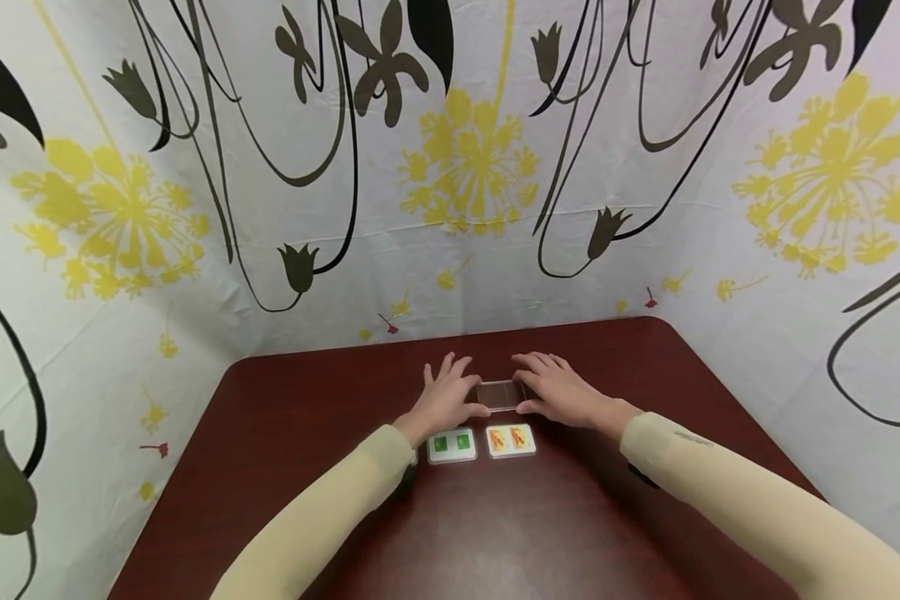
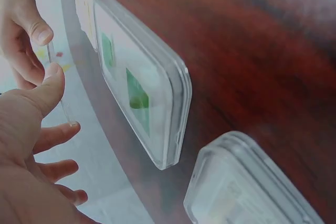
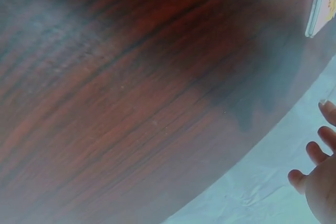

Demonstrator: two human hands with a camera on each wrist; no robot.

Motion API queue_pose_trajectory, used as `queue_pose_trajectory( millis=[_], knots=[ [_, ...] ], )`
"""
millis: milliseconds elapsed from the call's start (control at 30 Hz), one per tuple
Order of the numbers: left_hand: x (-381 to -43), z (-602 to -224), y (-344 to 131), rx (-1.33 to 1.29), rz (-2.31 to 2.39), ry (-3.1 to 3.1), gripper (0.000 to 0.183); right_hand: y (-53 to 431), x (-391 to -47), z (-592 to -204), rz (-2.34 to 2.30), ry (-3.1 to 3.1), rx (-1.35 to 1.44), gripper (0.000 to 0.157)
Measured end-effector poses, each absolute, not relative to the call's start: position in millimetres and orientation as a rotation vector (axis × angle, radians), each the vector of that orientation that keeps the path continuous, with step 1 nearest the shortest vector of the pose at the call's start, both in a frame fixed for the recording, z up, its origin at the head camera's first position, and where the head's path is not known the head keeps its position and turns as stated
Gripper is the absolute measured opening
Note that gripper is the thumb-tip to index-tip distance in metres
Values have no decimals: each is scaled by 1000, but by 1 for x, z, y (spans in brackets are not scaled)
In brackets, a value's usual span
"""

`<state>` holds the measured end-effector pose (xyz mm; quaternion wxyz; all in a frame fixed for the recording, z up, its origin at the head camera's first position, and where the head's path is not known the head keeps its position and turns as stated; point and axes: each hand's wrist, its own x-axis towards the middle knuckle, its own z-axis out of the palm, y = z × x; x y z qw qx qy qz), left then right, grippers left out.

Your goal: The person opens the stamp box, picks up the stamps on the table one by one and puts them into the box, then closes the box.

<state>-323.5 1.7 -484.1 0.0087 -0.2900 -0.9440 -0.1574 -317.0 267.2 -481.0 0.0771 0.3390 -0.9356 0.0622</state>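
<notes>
A clear, flat rectangular plastic lid [image 1: 500, 396] is held up between my two hands over the far part of the table. My left hand [image 1: 444, 398] pinches its left end with thumb and index finger, the other fingers spread. At the opposite end, my right hand [image 1: 558, 390] pinches it the same way. The left wrist view shows the lid nearly edge-on. Just below lie a clear case with two green pictures [image 1: 452, 446] and one with two orange pictures [image 1: 511, 440]. A third case [image 2: 236, 187] is mostly hidden by my left sleeve in the head view.
The cases lie in a row on a dark red-brown wooden table [image 1: 480, 533]. A white cloth [image 1: 390, 200] with flower prints hangs behind the table's far edge and along both sides. In the right wrist view, an orange-picture case [image 3: 323, 6] shows at the top right corner.
</notes>
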Motion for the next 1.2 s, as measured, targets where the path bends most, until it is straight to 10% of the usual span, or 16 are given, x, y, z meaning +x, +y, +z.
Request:
queue_pose_trajectory(
  millis=[1200],
  knots=[
    [-271, -503, 6, -984, -437, -2985, 57, 276, -268, -503, 332, -2734, 1161, 56]
  ],
)
